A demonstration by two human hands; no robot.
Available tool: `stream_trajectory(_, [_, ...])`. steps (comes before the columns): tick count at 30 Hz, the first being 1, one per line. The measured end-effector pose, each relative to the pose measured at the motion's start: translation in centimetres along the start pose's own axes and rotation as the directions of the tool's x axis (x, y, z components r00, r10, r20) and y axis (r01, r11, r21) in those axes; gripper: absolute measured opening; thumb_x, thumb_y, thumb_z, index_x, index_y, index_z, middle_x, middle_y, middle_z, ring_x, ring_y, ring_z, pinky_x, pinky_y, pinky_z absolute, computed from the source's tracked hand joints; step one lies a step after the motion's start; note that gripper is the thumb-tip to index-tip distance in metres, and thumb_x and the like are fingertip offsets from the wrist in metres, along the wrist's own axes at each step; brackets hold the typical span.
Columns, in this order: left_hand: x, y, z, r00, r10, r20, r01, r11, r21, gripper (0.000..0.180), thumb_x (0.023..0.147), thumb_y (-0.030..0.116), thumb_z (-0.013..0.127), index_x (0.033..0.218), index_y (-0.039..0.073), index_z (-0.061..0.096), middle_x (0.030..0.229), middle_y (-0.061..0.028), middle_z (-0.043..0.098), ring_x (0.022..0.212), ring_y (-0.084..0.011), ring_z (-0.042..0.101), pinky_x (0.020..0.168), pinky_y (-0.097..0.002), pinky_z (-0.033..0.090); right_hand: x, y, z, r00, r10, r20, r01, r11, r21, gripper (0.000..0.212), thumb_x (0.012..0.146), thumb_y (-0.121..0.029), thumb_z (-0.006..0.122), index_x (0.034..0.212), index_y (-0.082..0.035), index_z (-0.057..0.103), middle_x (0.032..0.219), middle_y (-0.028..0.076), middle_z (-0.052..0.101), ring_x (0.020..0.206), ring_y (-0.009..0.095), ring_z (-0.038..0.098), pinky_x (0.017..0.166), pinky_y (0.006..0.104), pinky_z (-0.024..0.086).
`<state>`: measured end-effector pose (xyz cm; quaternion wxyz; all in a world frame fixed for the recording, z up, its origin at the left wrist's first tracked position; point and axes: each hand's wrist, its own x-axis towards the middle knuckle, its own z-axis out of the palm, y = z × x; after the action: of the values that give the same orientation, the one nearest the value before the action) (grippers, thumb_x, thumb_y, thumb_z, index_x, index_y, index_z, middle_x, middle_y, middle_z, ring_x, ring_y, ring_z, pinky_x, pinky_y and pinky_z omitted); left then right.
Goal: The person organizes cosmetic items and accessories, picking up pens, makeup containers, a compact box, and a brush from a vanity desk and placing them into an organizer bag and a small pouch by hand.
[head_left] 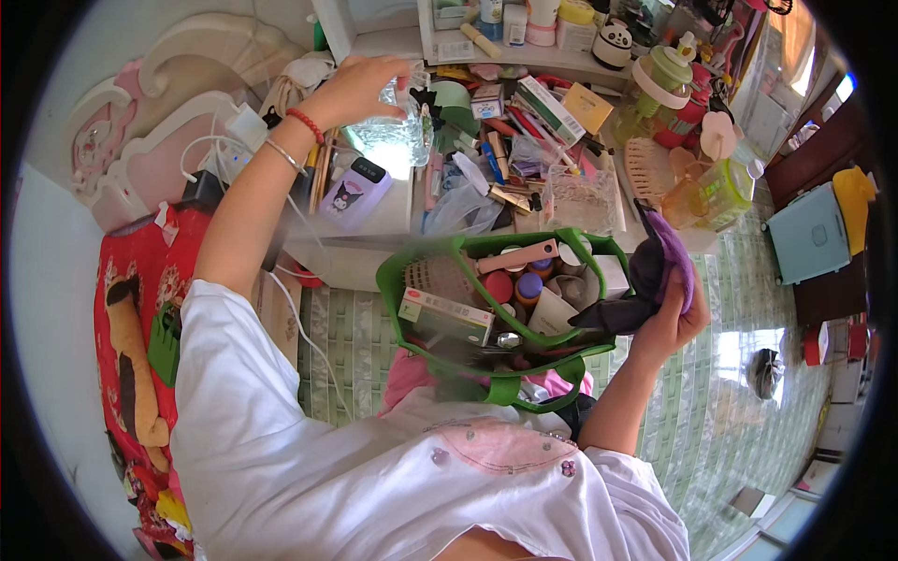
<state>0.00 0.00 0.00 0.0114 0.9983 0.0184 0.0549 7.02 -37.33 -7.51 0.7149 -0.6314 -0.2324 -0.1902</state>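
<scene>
At the back of the cluttered desk, my left hand (369, 86) has its fingers bent round the top of a clear, shiny plastic container (391, 138). My right hand (675, 313) is closed on a purple and black cloth (645, 276), held at the right side of a green tote bag (388, 280). The open bag rests on my lap. Inside it lie a pink-handled hairbrush (517, 256), a white and green box (444, 316) and several bottles (529, 286). A lilac power bank (356, 194) sits on the desk below my left wrist.
Pens, small boxes and a thin plastic bag (463, 208) crowd the desk. On the right stand a yellow-green bottle (732, 192), a wooden-toned comb (647, 168) and a large green bottle (655, 89). White cables (304, 323) hang at the left, by a bed with red bedding (117, 257).
</scene>
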Motion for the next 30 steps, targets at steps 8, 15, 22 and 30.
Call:
stream_trajectory(8, [-1.3, -1.9, -0.4, 0.999, -0.036, -0.007, 0.037, 0.997, 0.065, 0.034, 0.063, 0.02, 0.067, 0.085, 0.008, 0.044, 0.085, -0.0069, 0.052, 0.086, -0.0275, 0.049, 0.08, -0.0357, 0.032, -0.2, -0.1, 0.2, 0.999, 0.005, 0.034, -0.004, 0.999, -0.038, 0.011, 0.076, 0.0, 0.049, 0.077, 0.009, 0.056, 0.067, 0.003, 0.049, 0.053, 0.005, 0.036, 0.045, 0.0178, 0.024])
stream_trajectory(15, [-1.4, -2.4, -1.2, 0.999, -0.019, 0.04, 0.016, 0.998, 0.065, 0.034, 0.058, 0.012, 0.067, 0.084, 0.007, 0.046, 0.084, -0.0082, 0.053, 0.084, -0.0287, 0.049, 0.076, -0.0359, 0.035, -0.2, 0.2, 0.5, 1.0, 0.002, 0.021, -0.001, 0.999, -0.052, 0.012, 0.076, 0.0, 0.05, 0.078, 0.009, 0.056, 0.07, 0.004, 0.052, 0.053, 0.005, 0.037, 0.046, 0.0175, 0.024])
stream_trajectory(22, [-0.7, -2.0, -0.9, 0.997, -0.05, 0.054, 0.048, 0.998, 0.047, 0.035, 0.055, 0.004, 0.066, 0.085, 0.004, 0.047, 0.083, -0.0096, 0.054, 0.083, -0.029, 0.05, 0.071, -0.0342, 0.04, -0.2, 0.4, 0.7, 0.999, 0.005, 0.04, -0.004, 0.999, -0.035, 0.01, 0.076, 0.0, 0.05, 0.077, 0.009, 0.056, 0.067, 0.003, 0.05, 0.053, 0.005, 0.037, 0.046, 0.0176, 0.025])
stream_trajectory(30, [-0.1, -2.8, -0.8, 0.986, 0.019, 0.166, -0.008, 0.998, -0.068, 0.049, 0.053, 0.004, 0.068, 0.099, 0.003, 0.052, 0.095, -0.0127, 0.053, 0.092, -0.0271, 0.05, 0.079, -0.032, 0.041, -0.2, 0.5, 0.9, 0.999, 0.009, 0.032, -0.007, 0.998, -0.056, 0.011, 0.077, 0.0, 0.05, 0.076, 0.009, 0.055, 0.065, 0.003, 0.048, 0.051, 0.005, 0.036, 0.045, 0.0175, 0.024])
